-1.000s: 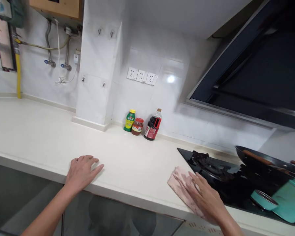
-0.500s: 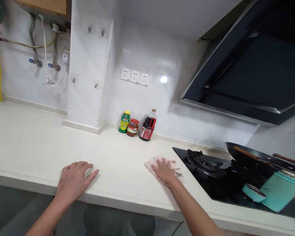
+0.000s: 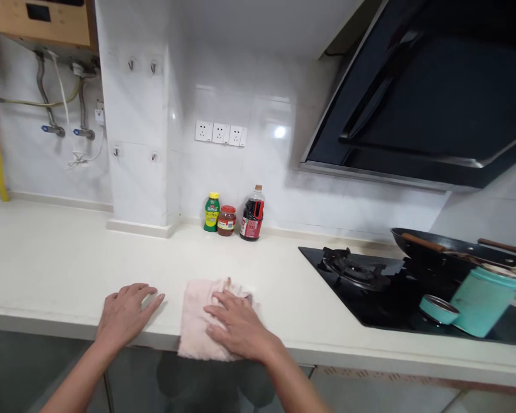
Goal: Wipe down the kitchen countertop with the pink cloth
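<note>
My right hand (image 3: 239, 325) lies flat on a pale pink cloth (image 3: 194, 321), its fingers spread and pressing it against the white countertop (image 3: 146, 261). The cloth's near edge hangs a little over the counter's front edge, and part of it is hidden under the hand. To the left, my left hand (image 3: 126, 314) rests at the counter's front edge, open, fingers loosely apart, holding nothing. A gap of bare counter separates it from the cloth.
Against the wall stand a green bottle with a yellow cap (image 3: 212, 212), a red-lidded jar (image 3: 226, 221) and a dark sauce bottle (image 3: 251, 215). On the right are a black gas hob (image 3: 361, 298), a wok (image 3: 438, 244), a turquoise canister (image 3: 484, 301) and its small cup-like piece (image 3: 438, 310).
My right hand has slid the cloth left and toward the counter's front edge, away from the hob. My left hand has stayed nearly in place. The camera view has shifted slightly.
</note>
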Tool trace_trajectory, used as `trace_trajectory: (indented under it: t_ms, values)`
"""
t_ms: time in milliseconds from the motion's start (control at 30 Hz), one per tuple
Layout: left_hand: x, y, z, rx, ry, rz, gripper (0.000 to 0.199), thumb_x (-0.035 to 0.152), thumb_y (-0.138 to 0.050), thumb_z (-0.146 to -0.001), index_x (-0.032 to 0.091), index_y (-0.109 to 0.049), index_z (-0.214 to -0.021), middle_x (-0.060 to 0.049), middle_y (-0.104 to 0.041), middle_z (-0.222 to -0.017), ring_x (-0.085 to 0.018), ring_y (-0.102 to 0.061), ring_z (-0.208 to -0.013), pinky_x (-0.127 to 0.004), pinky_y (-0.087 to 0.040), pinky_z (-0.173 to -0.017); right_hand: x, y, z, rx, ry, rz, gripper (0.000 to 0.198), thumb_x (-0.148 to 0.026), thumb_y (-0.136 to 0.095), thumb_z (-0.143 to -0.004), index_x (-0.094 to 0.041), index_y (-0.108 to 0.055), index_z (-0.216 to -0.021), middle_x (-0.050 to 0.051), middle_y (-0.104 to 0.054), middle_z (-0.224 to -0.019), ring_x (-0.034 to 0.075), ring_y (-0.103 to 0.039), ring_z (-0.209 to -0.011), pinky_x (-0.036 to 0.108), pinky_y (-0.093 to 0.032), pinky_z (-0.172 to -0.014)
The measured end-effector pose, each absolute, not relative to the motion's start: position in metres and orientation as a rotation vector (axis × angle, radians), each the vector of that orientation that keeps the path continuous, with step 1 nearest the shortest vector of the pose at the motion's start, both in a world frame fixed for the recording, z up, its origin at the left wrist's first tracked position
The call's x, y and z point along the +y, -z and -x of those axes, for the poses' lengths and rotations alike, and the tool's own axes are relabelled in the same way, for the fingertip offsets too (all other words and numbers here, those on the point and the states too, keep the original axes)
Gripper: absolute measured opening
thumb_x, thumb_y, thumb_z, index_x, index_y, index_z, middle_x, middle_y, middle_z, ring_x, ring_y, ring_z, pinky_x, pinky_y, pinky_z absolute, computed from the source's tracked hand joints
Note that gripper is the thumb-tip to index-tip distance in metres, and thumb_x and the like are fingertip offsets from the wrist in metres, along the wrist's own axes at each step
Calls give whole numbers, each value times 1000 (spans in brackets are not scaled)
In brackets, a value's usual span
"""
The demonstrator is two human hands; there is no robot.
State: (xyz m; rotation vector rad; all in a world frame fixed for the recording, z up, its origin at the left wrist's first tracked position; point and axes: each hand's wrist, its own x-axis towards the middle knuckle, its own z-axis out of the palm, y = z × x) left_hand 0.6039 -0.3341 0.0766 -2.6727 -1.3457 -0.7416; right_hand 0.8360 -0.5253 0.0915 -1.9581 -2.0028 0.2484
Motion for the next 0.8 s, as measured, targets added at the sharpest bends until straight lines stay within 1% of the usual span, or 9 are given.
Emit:
trace_trajectory:
  t_ms: [67, 200, 333, 400, 467, 533, 600, 733, 800]
  values:
    - [-333, -76, -604, -1347, 730, 2672, 48, 55, -36, -91, 29, -71, -110, -4, -68, -128, -28, -57, -123, -44, -39, -99, -551, -84, -865, -1920, -188, 2052, 51, -58, -43, -99, -38, -47, -145, -1, -26, -161, 27, -21, -147, 54, -16, -119]
    - [-330, -76, -607, -1355, 703, 2678, 47, 56, -37, -91, 30, -70, -111, -4, -67, -130, -28, -56, -123, -45, -38, -100, -606, -68, -945, -1587, -87, 2393, 55, -61, -34, -99, -35, -46, -147, 1, -24, -162, 29, -21, -147, 60, -15, -117]
    - [-330, -76, -610, -1374, 699, 2668, 48, 56, -38, -90, 29, -70, -112, -4, -67, -129, -29, -57, -123, -44, -39, -99, -635, -59, -1004, -1202, 76, 2692, 55, -52, -26, -101, -32, -43, -149, 4, -25, -162, 30, -23, -146, 58, -22, -115]
    - [-330, -75, -611, -1369, 706, 2666, 48, 56, -38, -89, 29, -70, -112, -4, -67, -129, -29, -57, -122, -45, -39, -99, -631, -59, -1009, -1065, 102, 2801, 54, -49, -26, -102, -30, -41, -151, 6, -24, -162, 34, -23, -146, 61, -25, -113]
    - [-330, -75, -610, -1366, 715, 2669, 47, 56, -39, -89, 28, -70, -111, -4, -67, -128, -29, -56, -122, -45, -38, -99, -618, -62, -995, -1013, 70, 2845, 58, -51, -28, -102, -25, -38, -152, 12, -20, -162, 40, -20, -146, 63, -25, -112]
    - [-330, -75, -609, -1374, 721, 2674, 47, 56, -40, -88, 28, -70, -111, -5, -67, -128, -29, -56, -122, -45, -39, -99, -600, -66, -970, -1078, 14, 2803, 65, -55, -31, -101, -17, -36, -153, 17, -17, -162, 45, -14, -146, 63, -22, -113]
    - [-331, -75, -609, -1384, 709, 2687, 47, 56, -41, -88, 28, -70, -111, -5, -66, -128, -30, -56, -122, -45, -39, -99, -582, -71, -939, -1244, -45, 2693, 69, -58, -34, -99, -15, -35, -153, 19, -15, -162, 46, -8, -147, 62, -19, -114]
    - [-336, -80, -609, -1400, 696, 2703, 45, 55, -42, -88, 27, -70, -111, -7, -66, -128, -30, -56, -122, -45, -41, -99, -556, -78, -887, -1587, -138, 2396, 70, -61, -41, -97, -19, -38, -152, 16, -14, -163, 42, -5, -148, 62, -13, -117]
    - [-338, -80, -608, -1386, 708, 2702, 44, 54, -43, -88, 27, -70, -111, -7, -66, -128, -30, -56, -122, -45, -41, -98, -551, -80, -877, -1741, -196, 2176, 68, -63, -42, -96, -22, -43, -149, 12, -19, -163, 37, -10, -149, 58, -13, -119]
